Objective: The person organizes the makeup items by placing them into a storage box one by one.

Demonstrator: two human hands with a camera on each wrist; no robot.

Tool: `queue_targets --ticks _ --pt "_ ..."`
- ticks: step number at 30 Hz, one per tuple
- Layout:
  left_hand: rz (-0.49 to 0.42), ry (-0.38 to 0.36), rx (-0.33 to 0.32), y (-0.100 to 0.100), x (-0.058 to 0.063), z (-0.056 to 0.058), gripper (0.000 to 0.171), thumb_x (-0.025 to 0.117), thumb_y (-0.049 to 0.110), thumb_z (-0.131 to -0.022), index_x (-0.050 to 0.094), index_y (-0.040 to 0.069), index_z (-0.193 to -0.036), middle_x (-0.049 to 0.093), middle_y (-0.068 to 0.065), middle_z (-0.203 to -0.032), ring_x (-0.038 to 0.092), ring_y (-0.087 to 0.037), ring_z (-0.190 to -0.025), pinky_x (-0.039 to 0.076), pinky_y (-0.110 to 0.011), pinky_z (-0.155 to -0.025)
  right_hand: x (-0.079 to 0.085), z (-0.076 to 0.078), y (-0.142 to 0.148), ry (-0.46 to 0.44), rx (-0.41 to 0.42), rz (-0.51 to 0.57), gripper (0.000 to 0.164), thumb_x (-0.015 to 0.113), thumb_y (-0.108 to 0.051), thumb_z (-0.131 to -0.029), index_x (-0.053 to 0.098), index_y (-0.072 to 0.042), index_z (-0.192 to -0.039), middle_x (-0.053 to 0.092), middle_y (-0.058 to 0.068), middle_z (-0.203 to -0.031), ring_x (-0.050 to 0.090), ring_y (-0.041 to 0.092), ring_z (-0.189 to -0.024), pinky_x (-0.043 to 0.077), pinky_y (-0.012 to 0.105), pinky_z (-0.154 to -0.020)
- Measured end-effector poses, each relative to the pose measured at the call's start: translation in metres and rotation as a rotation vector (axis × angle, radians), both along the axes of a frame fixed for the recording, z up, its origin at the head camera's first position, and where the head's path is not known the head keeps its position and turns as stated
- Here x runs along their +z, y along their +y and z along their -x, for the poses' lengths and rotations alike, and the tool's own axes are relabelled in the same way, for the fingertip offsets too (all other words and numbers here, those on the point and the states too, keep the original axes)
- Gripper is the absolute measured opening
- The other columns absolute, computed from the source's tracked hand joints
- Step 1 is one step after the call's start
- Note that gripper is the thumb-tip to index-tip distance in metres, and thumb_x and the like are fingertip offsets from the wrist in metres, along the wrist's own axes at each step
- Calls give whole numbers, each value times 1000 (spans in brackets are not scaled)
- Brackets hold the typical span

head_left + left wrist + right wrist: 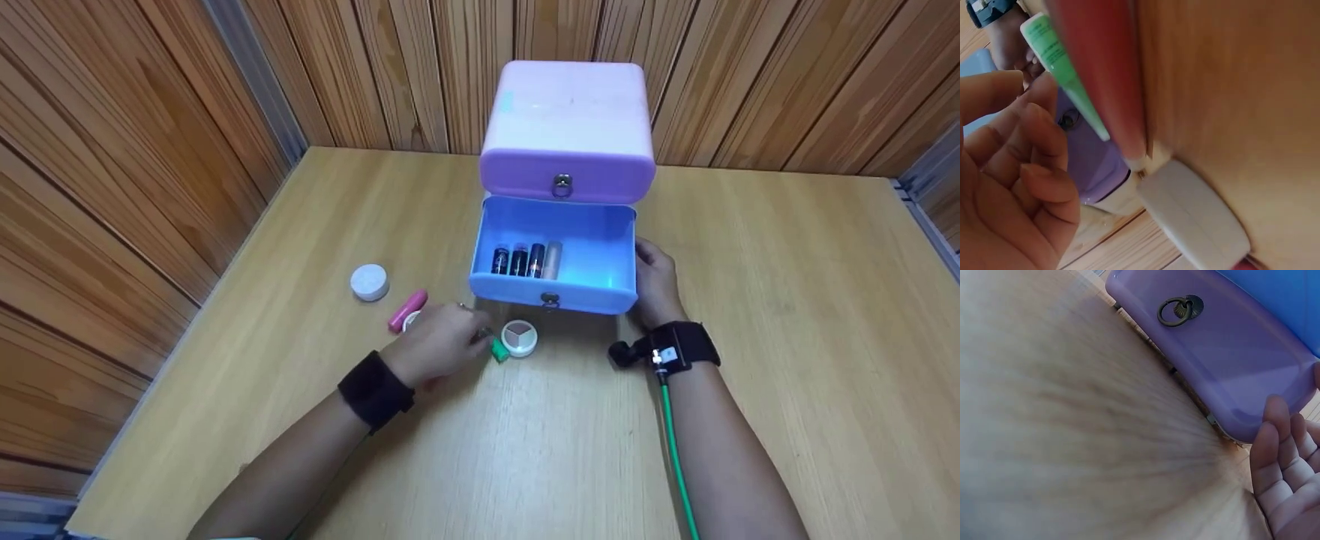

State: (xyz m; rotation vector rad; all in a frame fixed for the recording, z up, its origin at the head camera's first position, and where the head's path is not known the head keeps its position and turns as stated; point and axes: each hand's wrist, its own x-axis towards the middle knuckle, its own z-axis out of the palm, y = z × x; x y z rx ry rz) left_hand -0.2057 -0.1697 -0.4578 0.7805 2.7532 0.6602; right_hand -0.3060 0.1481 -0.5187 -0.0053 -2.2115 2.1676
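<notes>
My left hand [442, 341] reaches low over the table, fingers loosely bent, thumb and index fingertips beside a green tube [500, 349]. In the left wrist view the green tube [1058, 62] stands out behind the fingertips, and nothing shows inside the palm. A round compact with a segmented pan [519, 337] lies right by the tube. My right hand [656, 281] rests at the right side of a small drawer unit [574, 105]; in the right wrist view its extended fingers [1278, 419] lie by the corner of a purple lower drawer [1224, 354].
The blue middle drawer [592, 225] is pulled out, with several lipstick-like tubes [519, 260] inside. Left of my left hand lie a pink tube [407, 311] and a round white container [369, 282]. Wood-panelled walls [360, 67] border the table [315, 420].
</notes>
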Motion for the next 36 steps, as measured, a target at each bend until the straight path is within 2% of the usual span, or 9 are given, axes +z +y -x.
queue_targets --ticks 4,9,12,19,23,26,29,32,36 --pt "43 4 -12 3 -2 3 31 61 30 -97 67 14 -123 59 5 -72 59 -10 -66 47 -28 -57 4 -2 0 -17 11 14 49 53 -31 -101 50 -2 -140 54 16 -134 46 24 -127 37 40 -104" --pt "41 -15 -20 2 -3 12 43 61 31 -97 57 15 -136 56 3 -76 57 -14 -71 47 -29 -64 -1 0 0 -16 11 21 48 53 -31 -101 50 -2 -140 53 15 -135 45 23 -127 37 40 -104" --pt "35 6 -20 3 -3 17 42 65 28 -95 60 14 -134 56 4 -79 56 -14 -73 47 -28 -66 -1 -1 0 -14 15 23 49 53 -32 -101 49 -3 -140 53 15 -135 45 23 -128 36 40 -105" --pt "78 87 -36 10 -6 19 22 65 26 -94 75 15 -109 57 5 -70 53 -16 -67 43 -28 -59 -1 -1 -1 0 7 15 47 52 -30 -101 50 -3 -140 53 15 -135 46 23 -127 37 40 -104" --pt "44 15 14 10 -2 17 16 69 21 -91 74 15 -104 59 6 -71 54 -16 -68 42 -30 -60 0 0 -1 1 -6 11 46 52 -29 -101 51 -3 -139 54 15 -134 47 23 -125 39 39 -102" --pt "-47 -93 44 7 3 14 27 70 17 -90 68 16 -117 62 5 -83 56 -15 -73 45 -31 -64 0 0 -1 -9 -10 16 46 52 -29 -101 51 -3 -139 54 14 -134 46 23 -126 38 40 -102" --pt "-96 -162 13 5 9 7 41 70 18 -91 59 20 -130 61 4 -92 58 -13 -77 48 -32 -64 0 0 -2 -18 -7 21 46 52 -29 -101 51 -3 -139 53 14 -134 45 23 -127 38 40 -103" --pt "-87 -176 -36 7 19 0 40 69 22 -91 59 22 -130 58 2 -94 58 -14 -77 49 -32 -60 0 1 -1 -14 -7 10 46 52 -29 -101 51 -3 -139 53 15 -135 45 24 -127 37 40 -103" --pt "-122 -114 -93 13 33 -6 33 71 23 -91 64 19 -123 61 4 -101 57 -15 -84 50 -29 -63 -1 1 -1 -4 -11 -1 48 52 -30 -101 49 -2 -140 51 15 -137 43 24 -129 36 40 -105"
